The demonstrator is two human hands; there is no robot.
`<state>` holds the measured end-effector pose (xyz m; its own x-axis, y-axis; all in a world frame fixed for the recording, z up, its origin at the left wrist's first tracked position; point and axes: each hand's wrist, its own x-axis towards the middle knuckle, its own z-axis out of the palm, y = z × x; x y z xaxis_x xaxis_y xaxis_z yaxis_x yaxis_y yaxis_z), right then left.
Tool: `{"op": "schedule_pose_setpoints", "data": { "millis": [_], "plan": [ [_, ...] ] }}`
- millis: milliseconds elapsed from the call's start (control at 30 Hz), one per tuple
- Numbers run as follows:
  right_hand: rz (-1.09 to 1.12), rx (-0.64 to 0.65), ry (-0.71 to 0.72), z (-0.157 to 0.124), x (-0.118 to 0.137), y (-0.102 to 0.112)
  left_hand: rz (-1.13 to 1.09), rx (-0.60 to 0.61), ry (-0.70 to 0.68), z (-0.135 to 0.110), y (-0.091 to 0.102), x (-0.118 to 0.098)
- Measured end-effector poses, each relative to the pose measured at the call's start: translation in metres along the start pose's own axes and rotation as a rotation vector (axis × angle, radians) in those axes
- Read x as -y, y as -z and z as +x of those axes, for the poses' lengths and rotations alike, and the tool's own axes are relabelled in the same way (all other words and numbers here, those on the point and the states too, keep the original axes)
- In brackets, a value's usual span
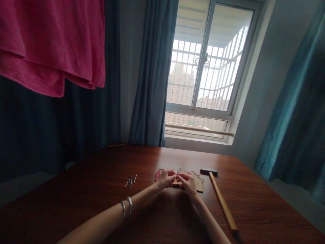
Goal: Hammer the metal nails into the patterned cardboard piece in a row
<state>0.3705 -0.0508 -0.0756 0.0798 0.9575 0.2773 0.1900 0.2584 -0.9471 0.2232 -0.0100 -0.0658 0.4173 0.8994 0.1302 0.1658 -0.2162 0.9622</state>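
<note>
My left hand [165, 179] and my right hand [188, 183] meet fingertip to fingertip over a torn piece of cardboard [198, 183] with red printed patches. Both hands are closed in a pinch; whatever is between the fingers is too small to make out. Just behind the fingertips, a couple of thin dark nails [179, 170] stand upright at the cardboard. Part of the cardboard is hidden under the hands. To the right lies a hammer [223, 203] with a wooden handle and dark head. Several loose nails [130, 181] lie to the left.
The brown wooden table [101, 189] reaches back toward a window [203, 67] with blue curtains [154, 74] beside it. A pink cloth [53, 44] hangs at the upper left. The hammer's handle points toward the table's near right side.
</note>
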Motion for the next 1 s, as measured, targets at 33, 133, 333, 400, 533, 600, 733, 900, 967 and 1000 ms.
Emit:
{"op": "schedule_pose_setpoints", "data": {
  "millis": [33, 133, 333, 400, 533, 600, 733, 900, 967, 1000],
  "plan": [
    [0.014, 0.001, -0.011, 0.000, 0.001, 0.001, -0.005, 0.008, -0.004, 0.000, -0.002, 0.001],
    [0.031, 0.029, -0.019, -0.001, 0.001, 0.003, -0.016, 0.030, -0.026, -0.002, -0.003, 0.002],
    [0.038, 0.052, 0.003, -0.002, -0.003, 0.003, -0.022, 0.029, -0.069, -0.003, -0.002, 0.007],
    [0.020, 0.040, 0.007, 0.000, -0.004, 0.006, -0.019, 0.026, -0.067, -0.001, 0.002, 0.007],
    [-0.101, -0.066, -0.006, 0.012, -0.007, 0.022, -0.058, -0.095, -0.067, 0.013, 0.014, 0.007],
    [-0.158, -0.110, -0.020, 0.022, -0.011, 0.031, -0.118, -0.143, -0.072, 0.023, 0.020, 0.010],
    [-0.244, -0.142, -0.005, 0.043, -0.019, 0.042, -0.193, -0.204, -0.064, 0.040, 0.018, 0.016],
    [-0.338, -0.159, 0.051, 0.059, -0.023, 0.038, -0.244, -0.289, -0.041, 0.057, 0.001, 0.013],
    [-0.364, -0.145, 0.070, 0.061, -0.025, 0.035, -0.277, -0.307, -0.030, 0.065, -0.006, 0.012],
    [-0.375, -0.138, 0.076, 0.060, -0.026, 0.034, -0.290, -0.316, -0.014, 0.069, -0.010, 0.012]
  ]
}}
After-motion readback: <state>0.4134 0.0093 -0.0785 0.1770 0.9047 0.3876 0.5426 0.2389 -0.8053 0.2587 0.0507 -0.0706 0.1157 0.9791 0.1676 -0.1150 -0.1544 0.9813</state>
